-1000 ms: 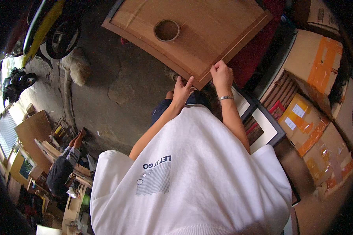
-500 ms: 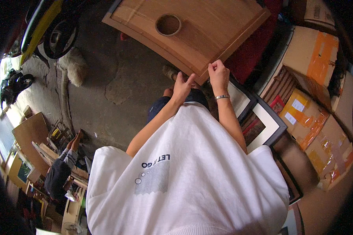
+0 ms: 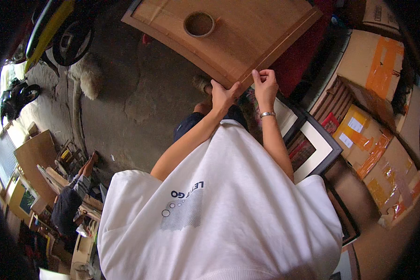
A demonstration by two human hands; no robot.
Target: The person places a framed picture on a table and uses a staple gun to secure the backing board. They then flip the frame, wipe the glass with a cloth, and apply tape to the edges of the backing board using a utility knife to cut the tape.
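A flat brown board (image 3: 172, 37), framed along its edges like the back of a picture frame, lies ahead of me with one corner toward me. On it rests a roll of brown tape (image 3: 199, 24). My left hand (image 3: 224, 95) is at that near corner, thumb over the edge and index finger stretched apart from it; its other fingers are hidden. My right hand (image 3: 266, 85), with a metal watch band at the wrist, is just right of the corner beside the right edge. Its thumb and fingertips are pinched together. Whatever they hold is too small to make out.
Framed pictures with dark borders (image 3: 332, 150) lean at my right, beside taped cardboard boxes (image 3: 366, 58). A light shaggy bundle (image 3: 91, 77) is on the concrete floor (image 3: 126, 121). Another person (image 3: 65, 210) sits at far left among wooden pieces. A motorbike (image 3: 21, 98) stands beyond.
My left hand has moved right and up, its thumb now at the board's corner. My right hand has shifted slightly right, still pinched. The tape roll and board have barely moved.
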